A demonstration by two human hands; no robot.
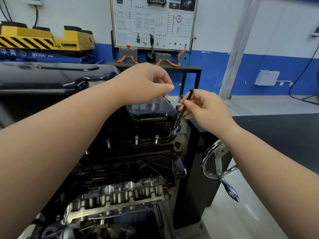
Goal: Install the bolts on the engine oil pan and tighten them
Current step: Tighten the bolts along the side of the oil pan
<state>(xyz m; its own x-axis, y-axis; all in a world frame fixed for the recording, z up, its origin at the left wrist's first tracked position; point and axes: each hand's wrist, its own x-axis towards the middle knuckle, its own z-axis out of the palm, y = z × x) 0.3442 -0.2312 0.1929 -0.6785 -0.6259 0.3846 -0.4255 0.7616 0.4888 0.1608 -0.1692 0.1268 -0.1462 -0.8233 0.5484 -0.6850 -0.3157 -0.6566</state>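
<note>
Along the near flange, three short silver steel bolts [136,139] stand proud of their holes with their shanks showing. We judge them started by a few threads and not yet run home. They are small, light and smooth, easy to drop into the engine below. We would hold each one by its head, between thumb and forefinger.

Above them our left hand [146,83] hovers over the far side of the glossy black pressed-steel oil pan [148,115], fingers loosely curled downward. We cannot tell whether it pinches anything, because the fingertips hide what lies beneath. The pan sits on top of the upturned dark engine block [131,163]. We take the pan to be stiff enough overall but thin at the flange, with slick paint. The bolts should therefore go down evenly, not one hard at a time.

At the right corner of the flange, a fourth bolt [174,130] carries the tip of a thin black hex-key rod [189,94] in its head, and the rod leans up to the right. Our right hand [205,109] pinches the rod about midway along, between thumb and fingertips. That light hold suits spinning the rigid rod quickly. For the last tightening we judge it too weak, and a firmer grip nearer the top would serve better.

Further right stands a chrome handwheel [217,163].
</note>
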